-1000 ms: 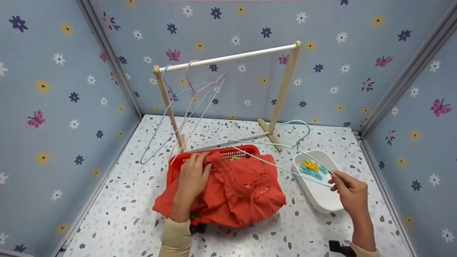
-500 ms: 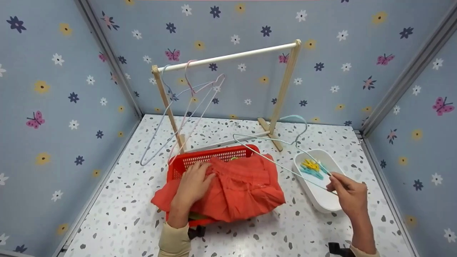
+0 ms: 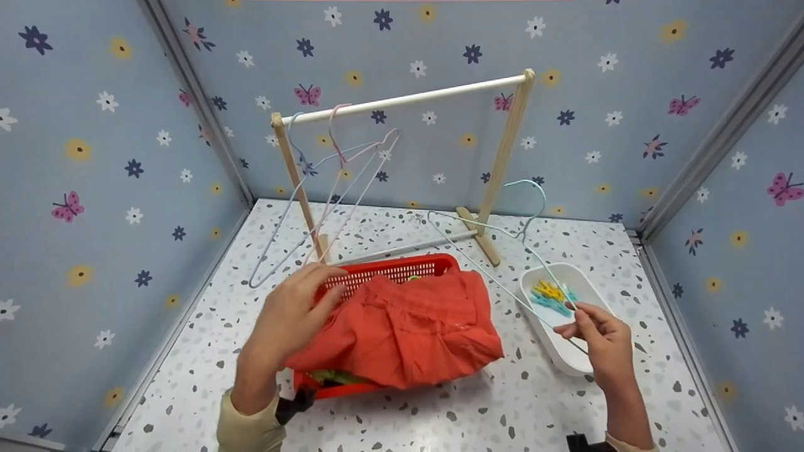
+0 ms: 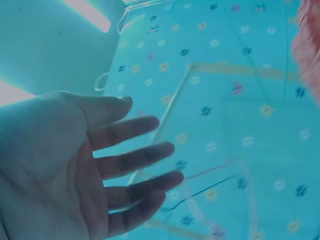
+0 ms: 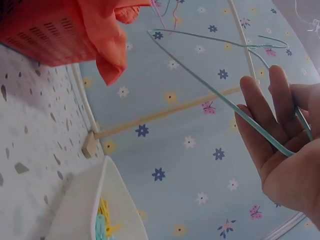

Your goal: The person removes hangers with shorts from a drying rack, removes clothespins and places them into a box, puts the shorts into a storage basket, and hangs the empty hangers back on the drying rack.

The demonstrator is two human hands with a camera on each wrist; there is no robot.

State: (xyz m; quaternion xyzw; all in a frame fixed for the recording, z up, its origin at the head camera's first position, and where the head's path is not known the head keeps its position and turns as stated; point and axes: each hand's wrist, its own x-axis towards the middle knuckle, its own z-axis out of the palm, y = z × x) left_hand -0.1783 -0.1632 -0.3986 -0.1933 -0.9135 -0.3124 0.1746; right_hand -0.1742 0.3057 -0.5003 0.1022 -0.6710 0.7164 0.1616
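My left hand [image 3: 290,317] is raised over the left side of the red basket [image 3: 342,392], holding nothing. In the left wrist view its fingers [image 4: 135,157] are spread and loosely bent. A red garment with a gathered waistband [image 3: 418,326] lies flat across the basket. At the right, my right hand [image 3: 600,342] pinches a mint-green wire hanger [image 5: 215,91] by one end between thumb and fingers. The hanger's hook points up and away, its far corner reaching toward the rack's foot.
A wooden rack with a white bar [image 3: 433,95] stands behind the basket. A blue hanger [image 3: 269,242] and a pink hanger [image 3: 358,199] hang at its left end. Below my right hand is a white tub [image 3: 559,351] with yellow and teal clothespins [image 3: 550,292].
My left hand has come off the red garment and moved left and up. The garment now lies flatter. My right hand has shifted slightly left, tilting the hanger's far end upward.
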